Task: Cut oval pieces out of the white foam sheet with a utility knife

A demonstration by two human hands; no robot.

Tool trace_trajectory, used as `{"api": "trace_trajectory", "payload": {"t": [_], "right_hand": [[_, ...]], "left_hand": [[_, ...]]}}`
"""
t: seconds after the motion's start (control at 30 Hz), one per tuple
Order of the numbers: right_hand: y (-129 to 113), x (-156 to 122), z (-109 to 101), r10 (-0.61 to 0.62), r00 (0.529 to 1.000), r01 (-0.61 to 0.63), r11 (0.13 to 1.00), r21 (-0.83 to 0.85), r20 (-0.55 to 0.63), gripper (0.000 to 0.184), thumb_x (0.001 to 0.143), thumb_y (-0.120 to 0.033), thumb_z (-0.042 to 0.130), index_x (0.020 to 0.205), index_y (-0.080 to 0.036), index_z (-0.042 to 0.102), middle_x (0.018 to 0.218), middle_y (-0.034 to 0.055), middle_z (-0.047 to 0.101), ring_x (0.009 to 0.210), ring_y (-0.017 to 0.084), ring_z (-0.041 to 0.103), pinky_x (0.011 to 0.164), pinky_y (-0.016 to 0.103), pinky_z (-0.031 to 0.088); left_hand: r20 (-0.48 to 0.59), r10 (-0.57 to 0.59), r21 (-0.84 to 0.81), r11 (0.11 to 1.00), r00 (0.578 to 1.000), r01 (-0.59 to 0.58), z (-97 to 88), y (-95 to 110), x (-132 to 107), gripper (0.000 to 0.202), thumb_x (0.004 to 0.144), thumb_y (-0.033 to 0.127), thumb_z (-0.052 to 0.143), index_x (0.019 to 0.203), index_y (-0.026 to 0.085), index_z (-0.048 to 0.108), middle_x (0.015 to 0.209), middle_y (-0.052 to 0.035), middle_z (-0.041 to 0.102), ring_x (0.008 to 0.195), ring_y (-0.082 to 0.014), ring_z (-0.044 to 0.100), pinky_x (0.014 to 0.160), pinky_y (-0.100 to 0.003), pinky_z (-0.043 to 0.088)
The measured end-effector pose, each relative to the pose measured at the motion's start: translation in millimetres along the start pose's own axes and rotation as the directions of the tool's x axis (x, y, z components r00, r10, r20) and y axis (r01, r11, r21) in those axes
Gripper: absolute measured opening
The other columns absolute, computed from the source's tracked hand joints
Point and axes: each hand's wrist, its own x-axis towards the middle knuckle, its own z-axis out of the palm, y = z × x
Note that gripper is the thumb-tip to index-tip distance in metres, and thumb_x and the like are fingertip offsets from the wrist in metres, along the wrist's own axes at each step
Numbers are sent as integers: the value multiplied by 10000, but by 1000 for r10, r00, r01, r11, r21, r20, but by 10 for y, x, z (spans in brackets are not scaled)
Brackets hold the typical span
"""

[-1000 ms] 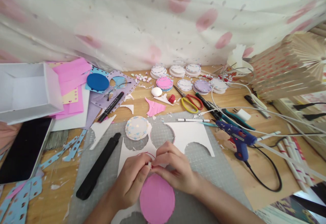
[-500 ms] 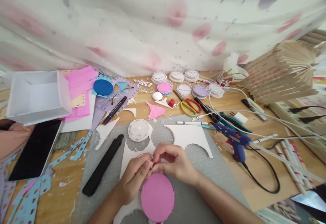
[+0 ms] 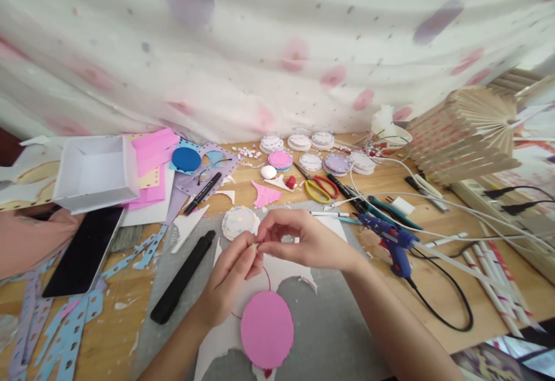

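Observation:
A pink round disc (image 3: 267, 330) lies on white cut card over the grey cutting mat. A thin red cord (image 3: 268, 277) curves up from the disc to my fingers, and part of it passes behind my left hand. My left hand (image 3: 234, 277) is closed, pinching the cord near a tiny pale bit at its fingertips. Thumb and forefinger of my right hand (image 3: 299, 239) meet it there, also pinched on the cord. The exact hold is hidden by the fingers. Just beyond the hands rests a round blue-and-cream patterned piece (image 3: 239, 223).
On the left are a black folding tool (image 3: 184, 277), a phone (image 3: 84, 251) and a white box (image 3: 96, 170). Scissors (image 3: 318, 189), a blue glue gun (image 3: 390, 239) and trailing cables are to the right. Several decorated discs (image 3: 310, 162) stand at the back.
Both hands have lifted slightly away from the pink disc, baring more of the red cord. The right hand has risen and covers more of the white card. The camera view has shifted a little.

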Motion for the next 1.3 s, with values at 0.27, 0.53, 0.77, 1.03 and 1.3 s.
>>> {"api": "trace_trajectory", "payload": {"t": [0.27, 0.53, 0.77, 1.03, 1.3], "right_hand": [[18, -71, 33, -170, 985, 160, 946, -283, -11, 77, 869, -126, 647, 891, -174, 592, 818, 0, 559, 728, 114, 526, 676, 238, 438], [699, -257, 501, 72, 966, 23, 933, 358, -249, 163, 894, -294, 638, 973, -208, 524, 820, -3, 570, 708, 117, 560, 650, 246, 449], [746, -241, 619, 200, 950, -38, 836, 548, -240, 282, 871, -434, 649, 900, -206, 484, 728, -24, 555, 644, 108, 547, 607, 235, 427], [740, -270, 622, 158, 948, -46, 928, 369, -277, 182, 850, -279, 632, 879, -212, 465, 669, -41, 541, 559, 95, 476, 547, 220, 382], [765, -300, 623, 138, 950, -41, 944, 327, -280, 142, 835, -251, 621, 832, -210, 485, 643, -28, 575, 538, 98, 506, 511, 219, 400]], "left_hand": [[-54, -4, -52, 999, 999, 2, 31, -69, 4, 276, 965, 449, 464, 957, 203, 588, 703, 36, 409, 572, -84, 332, 507, -207, 293], [-128, -106, -63, 993, 986, 98, -95, -350, 11, 216, 843, 405, 669, 898, 198, 696, 809, -17, 656, 716, -133, 586, 675, -234, 481], [-108, -228, -118, 969, 968, 215, -144, -394, 41, 204, 707, 356, 788, 811, 183, 759, 716, -29, 712, 651, -160, 631, 641, -268, 523], [-78, -277, -133, 955, 958, 266, -142, -351, 60, 132, 663, 290, 814, 751, 196, 786, 644, -15, 703, 572, -129, 584, 574, -231, 477], [-38, -298, -153, 945, 954, 289, -149, -344, 69, 104, 638, 281, 820, 695, 202, 781, 599, 0, 678, 529, -124, 572, 545, -231, 461]]}}
